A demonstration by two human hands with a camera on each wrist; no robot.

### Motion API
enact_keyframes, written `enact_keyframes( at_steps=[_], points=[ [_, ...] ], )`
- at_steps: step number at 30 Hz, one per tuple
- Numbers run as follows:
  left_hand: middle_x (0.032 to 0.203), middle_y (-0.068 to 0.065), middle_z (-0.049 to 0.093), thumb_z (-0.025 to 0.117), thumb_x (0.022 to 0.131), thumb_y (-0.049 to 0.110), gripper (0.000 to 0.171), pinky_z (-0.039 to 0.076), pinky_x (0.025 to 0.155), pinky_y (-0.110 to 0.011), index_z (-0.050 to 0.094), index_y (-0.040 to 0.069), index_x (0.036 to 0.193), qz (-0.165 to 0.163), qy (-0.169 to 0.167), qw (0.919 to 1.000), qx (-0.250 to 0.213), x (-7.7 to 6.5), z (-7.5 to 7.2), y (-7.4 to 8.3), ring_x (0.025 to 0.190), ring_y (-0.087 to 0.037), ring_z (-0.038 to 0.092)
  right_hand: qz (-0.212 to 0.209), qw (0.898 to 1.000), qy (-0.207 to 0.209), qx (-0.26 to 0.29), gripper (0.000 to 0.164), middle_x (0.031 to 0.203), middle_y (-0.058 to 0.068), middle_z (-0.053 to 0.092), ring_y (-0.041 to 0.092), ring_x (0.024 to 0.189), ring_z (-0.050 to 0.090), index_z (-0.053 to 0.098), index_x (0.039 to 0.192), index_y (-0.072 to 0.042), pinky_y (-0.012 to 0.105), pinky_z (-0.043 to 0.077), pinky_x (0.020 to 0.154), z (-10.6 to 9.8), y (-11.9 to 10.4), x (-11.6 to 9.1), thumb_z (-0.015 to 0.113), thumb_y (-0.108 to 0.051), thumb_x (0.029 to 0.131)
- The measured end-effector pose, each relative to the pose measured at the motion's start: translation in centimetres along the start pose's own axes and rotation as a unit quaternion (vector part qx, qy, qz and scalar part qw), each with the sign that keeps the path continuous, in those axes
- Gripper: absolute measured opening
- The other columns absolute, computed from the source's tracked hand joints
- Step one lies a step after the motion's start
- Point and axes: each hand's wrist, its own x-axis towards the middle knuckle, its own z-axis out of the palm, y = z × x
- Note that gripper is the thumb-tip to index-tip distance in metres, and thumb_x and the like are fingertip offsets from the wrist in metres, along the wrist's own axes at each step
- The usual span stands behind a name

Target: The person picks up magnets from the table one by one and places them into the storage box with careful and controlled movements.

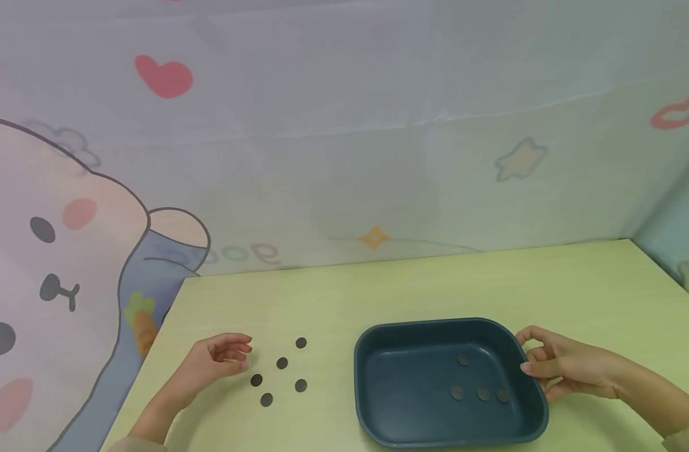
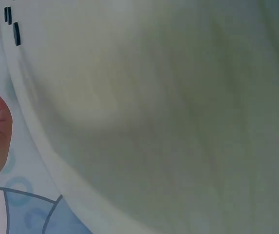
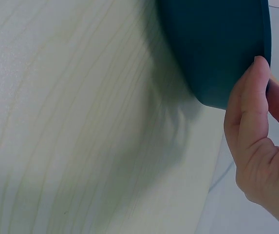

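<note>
My right hand (image 1: 570, 364) grips the right end of a dark blue-green tray (image 1: 412, 439), thumb over the rim and fingers against the outer wall. The right wrist view shows the hand (image 3: 263, 126) at the edge of the tray (image 3: 212, 44). Inside the tray, toward its right half, lie several flat dark discs (image 1: 483, 393). Left of the tray, several black discs (image 1: 282, 363) are spread on the table. Just beside them hovers my left hand (image 1: 214, 361), its fingers loosely bent with nothing between them; its edge also shows in the left wrist view.
A pale yellow-green wood-grain table (image 1: 321, 301) lies under everything. Behind it hangs a light cloth (image 1: 321, 157) printed with hearts, stars and a cartoon animal. Table surface separates the loose discs from the tray.
</note>
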Motion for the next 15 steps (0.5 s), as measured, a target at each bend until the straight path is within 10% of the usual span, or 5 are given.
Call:
enact_keyframes(
  at_steps=[15],
  points=[
    [0.102,-0.016,0.061,0.076,0.075,0.006,0.046,0.049,0.072,-0.023,0.059,-0.006,0.115,-0.015,-0.036,0.9977,0.055,0.1,0.6,-1.8,0.083,-0.015,0.058,-0.008,1.000,-0.010,0.009,0.025,0.095,0.005,0.060,0.023,0.084,0.066,0.033,0.118,-0.008,0.036,0.054,0.074,-0.1,0.2,0.0,0.037,0.005,0.097]
  ],
)
